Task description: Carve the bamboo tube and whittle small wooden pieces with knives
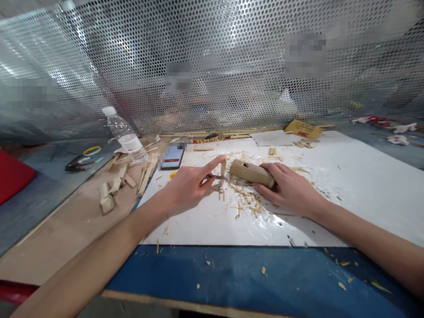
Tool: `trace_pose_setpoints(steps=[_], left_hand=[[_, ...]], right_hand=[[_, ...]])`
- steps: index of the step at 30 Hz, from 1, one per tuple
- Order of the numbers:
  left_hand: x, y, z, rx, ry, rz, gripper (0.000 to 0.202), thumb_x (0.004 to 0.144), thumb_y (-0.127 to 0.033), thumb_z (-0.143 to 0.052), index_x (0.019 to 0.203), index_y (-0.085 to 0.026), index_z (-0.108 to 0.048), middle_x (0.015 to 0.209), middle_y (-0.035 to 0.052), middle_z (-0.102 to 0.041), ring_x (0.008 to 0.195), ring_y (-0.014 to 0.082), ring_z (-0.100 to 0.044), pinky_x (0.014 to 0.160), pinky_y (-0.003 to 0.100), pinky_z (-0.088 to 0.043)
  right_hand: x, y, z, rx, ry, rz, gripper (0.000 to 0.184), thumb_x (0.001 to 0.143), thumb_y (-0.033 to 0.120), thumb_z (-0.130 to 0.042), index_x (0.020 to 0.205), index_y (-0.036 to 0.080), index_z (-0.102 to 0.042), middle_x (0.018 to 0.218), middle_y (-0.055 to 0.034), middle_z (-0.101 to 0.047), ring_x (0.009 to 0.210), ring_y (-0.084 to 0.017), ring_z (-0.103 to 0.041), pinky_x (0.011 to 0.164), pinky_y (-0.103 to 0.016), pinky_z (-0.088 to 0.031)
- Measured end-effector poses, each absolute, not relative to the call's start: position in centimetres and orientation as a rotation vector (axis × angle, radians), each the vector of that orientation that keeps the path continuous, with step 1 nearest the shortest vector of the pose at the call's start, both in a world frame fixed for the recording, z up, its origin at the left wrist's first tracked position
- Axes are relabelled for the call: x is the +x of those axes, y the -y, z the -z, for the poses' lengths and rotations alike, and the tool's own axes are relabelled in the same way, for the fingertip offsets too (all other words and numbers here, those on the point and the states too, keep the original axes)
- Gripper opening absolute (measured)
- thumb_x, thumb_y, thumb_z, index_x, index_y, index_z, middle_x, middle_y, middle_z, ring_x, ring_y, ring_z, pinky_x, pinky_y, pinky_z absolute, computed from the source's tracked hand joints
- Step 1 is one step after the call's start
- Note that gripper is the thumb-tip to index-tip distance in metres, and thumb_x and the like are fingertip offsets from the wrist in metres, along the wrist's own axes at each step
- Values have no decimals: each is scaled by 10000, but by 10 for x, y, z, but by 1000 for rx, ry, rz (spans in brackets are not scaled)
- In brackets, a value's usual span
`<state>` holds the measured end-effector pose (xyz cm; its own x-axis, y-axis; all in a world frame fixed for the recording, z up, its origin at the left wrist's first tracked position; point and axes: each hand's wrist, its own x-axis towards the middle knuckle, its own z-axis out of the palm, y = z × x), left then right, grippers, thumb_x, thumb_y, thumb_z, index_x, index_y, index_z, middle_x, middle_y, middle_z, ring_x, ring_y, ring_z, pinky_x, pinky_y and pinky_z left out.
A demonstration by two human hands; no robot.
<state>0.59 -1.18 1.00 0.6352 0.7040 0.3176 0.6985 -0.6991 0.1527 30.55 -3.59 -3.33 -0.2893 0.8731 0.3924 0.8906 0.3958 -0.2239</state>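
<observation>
From afar, I saw the left hand (189, 188) pinching a thin tool (217, 177); at three o'clock from it, the right hand (289, 189) grasped a wooden cylinder (250, 172).

- Blue tabletop (235, 276), front strip at six o'clock dotted with small chips (263, 270)
- White sheet (371, 181) laid over it, from the centre towards three o'clock
- Brown board (59, 238) at eight o'clock, carrying pale wood offcuts (106, 201)
- Phone (172, 156) at nine o'clock, clear bottle (128, 140) standing just past nine

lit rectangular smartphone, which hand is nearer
Left. The left hand is just in front of the smartphone; the right hand is farther, to its right, on the tan wooden cylinder.
</observation>
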Motion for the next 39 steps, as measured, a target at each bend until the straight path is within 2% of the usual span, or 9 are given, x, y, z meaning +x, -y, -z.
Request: trace_pose_setpoints(steps=[6,11,17,23,39], left_hand=[[5,8,-8,2802,-1243,-577,673,987,-273,-506,1610,-302,-253,921,8,-767,644,141,-629,641,265,-423],[4,7,-6,2825,-1249,-556,675,987,-271,-498,1615,-286,-251,907,15,-762,683,153,-652,665,273,-438],[8,13,-13,2807,-1271,-515,691,991,-248,-496,1620,-313,-219,924,-1,-764,645,139,-634,641,263,-419],[9,14,-16,2830,-1263,-466,696,991,-250,-501,1623,-286,-210,924,6,-761,640,136,-626,647,266,-423],[10,13,-11,2838,-1260,-529,721,980,-229,-522,1621,-303,-201,913,-13,-767,650,144,-638,640,272,-414]], right_hand=[[306,36,34,-1544,2200,23,518,955,608,-447,1247,196,-564,1193,-156,-682,1055,-324,-655,832,-439,-527],[306,36,34,-1534,2200,34,498,951,585,-462,1245,196,-567,1194,-154,-683,1066,-323,-653,855,-433,-521],[305,36,34,-1514,2196,54,502,949,577,-469,1251,192,-580,1175,-153,-695,1036,-321,-665,824,-430,-529],[306,36,33,-1540,2200,25,534,944,588,-467,1263,175,-578,1179,-156,-689,1043,-328,-660,811,-433,-527],[305,36,34,-1548,2192,24,534,942,585,-468,1268,175,-574,1203,-154,-682,1072,-320,-652,844,-426,-519]])
